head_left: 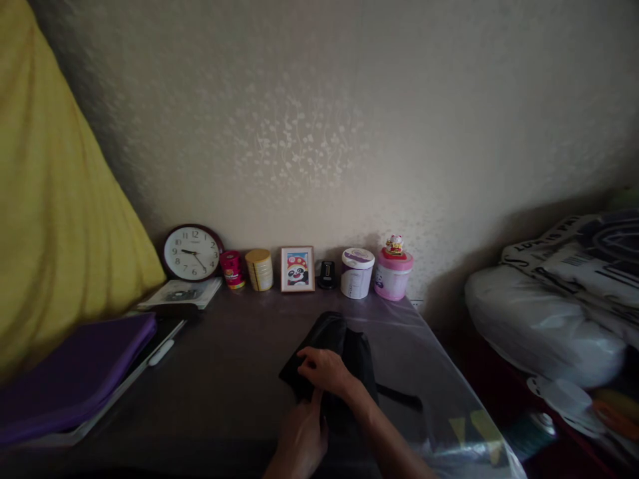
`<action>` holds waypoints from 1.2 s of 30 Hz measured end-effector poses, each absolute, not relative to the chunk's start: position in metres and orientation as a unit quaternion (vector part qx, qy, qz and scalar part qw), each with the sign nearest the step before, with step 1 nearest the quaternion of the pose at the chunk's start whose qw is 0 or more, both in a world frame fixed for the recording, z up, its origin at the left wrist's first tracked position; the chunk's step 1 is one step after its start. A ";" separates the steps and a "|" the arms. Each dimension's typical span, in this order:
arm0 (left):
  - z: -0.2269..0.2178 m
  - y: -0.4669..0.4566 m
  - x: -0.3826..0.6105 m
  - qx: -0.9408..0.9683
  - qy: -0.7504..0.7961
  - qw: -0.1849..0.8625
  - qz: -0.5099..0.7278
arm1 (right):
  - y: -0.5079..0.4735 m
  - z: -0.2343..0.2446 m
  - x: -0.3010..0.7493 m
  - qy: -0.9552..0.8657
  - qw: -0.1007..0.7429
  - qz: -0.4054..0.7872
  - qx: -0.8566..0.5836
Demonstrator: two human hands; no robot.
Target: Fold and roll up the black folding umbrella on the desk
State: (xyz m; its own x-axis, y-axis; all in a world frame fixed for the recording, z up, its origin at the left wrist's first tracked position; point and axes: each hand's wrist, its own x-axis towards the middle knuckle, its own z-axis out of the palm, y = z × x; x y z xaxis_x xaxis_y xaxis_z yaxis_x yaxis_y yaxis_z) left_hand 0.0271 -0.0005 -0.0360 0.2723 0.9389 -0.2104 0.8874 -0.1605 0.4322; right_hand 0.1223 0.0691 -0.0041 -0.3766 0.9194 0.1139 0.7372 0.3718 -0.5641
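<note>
A black fabric bag (349,346) lies in the middle of the dark table (224,372), with a black strap (399,398) trailing off to its right. My right hand (327,370) rests on the bag's left part, fingers curled down over the fabric. My left hand (299,438) sits just below it at the near edge, back facing up. Its fingers are closed on the bag's near side. The dim light hides the fingertips.
Along the wall stand a round clock (192,253), a red tin (232,269), a yellow can (259,269), a framed panda picture (297,269), a white tub (357,273) and a pink jar (393,274). A purple folder (74,372) lies left, and stuffed bags (544,326) sit right.
</note>
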 end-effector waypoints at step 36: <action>-0.039 0.009 0.014 0.675 0.615 0.378 0.152 | 0.129 -0.049 0.217 -0.615 0.498 0.170 -0.587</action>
